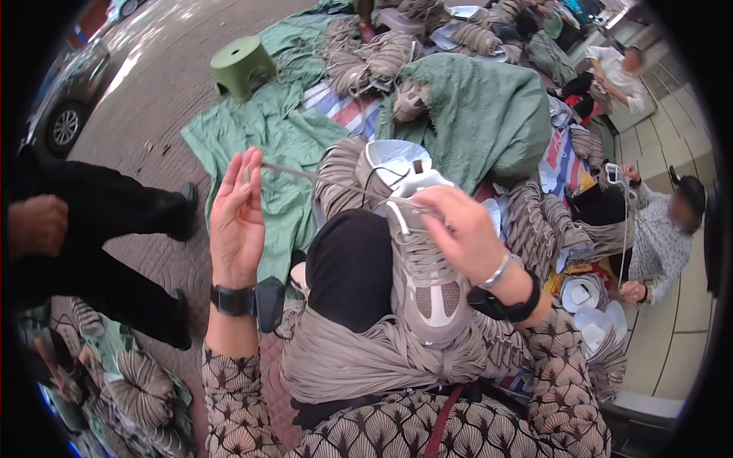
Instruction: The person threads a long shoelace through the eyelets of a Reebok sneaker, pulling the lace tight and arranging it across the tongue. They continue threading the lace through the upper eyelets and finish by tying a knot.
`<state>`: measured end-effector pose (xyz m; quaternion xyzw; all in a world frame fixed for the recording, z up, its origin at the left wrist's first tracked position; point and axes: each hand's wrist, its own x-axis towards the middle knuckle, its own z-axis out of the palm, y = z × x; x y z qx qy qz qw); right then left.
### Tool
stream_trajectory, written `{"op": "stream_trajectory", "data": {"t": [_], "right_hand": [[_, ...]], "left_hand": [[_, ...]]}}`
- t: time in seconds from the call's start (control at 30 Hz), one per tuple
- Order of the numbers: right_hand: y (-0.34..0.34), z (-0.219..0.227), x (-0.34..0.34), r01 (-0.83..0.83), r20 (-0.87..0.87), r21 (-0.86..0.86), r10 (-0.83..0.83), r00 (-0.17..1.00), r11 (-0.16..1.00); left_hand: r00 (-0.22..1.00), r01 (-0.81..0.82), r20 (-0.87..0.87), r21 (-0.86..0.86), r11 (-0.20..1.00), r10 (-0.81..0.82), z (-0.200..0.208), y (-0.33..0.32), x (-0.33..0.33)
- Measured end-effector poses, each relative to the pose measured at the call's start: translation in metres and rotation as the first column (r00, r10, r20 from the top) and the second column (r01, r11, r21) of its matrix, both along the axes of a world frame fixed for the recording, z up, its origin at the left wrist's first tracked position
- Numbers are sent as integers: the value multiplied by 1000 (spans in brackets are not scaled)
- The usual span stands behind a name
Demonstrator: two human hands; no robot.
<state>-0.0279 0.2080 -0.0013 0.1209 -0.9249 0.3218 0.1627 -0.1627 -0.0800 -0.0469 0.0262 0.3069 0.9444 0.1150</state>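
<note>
A grey-beige sneaker [431, 286] rests on my lap against my right leg, toe towards me, its laces threaded through the lower eyelets. My left hand [240, 206] is raised to the left of it, palm showing, with a taut flat shoelace [294, 172] caught between its upright fingers. From there the lace runs across to the shoe's upper eyelets. Over the top of the shoe, my right hand [467, 237] has its fingertips pinched at the lace by the collar; its fingertips are partly hidden. A thick bundle of loose grey laces [351, 355] lies across my lap.
Piled sneakers and lace bundles [546, 221] lie to the right, beside a green sack [485, 114]. A green stool [242, 67] stands far left on a green sheet [279, 114]. A person in black trousers [114, 229] stands left; another person [657, 244] sits right, holding a lace.
</note>
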Motion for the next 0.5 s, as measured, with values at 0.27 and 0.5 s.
{"op": "stream_trajectory", "data": {"t": [0.27,0.5], "right_hand": [[-16,-40,-7,-145,35,-342,167,985,928],[13,-38,19,-135,27,-613,192,981,778]], "left_hand": [[988,156,-62,382,911,-143,-7,-17,2],[984,4,177,114,994,-24,-42,55,-40]]}}
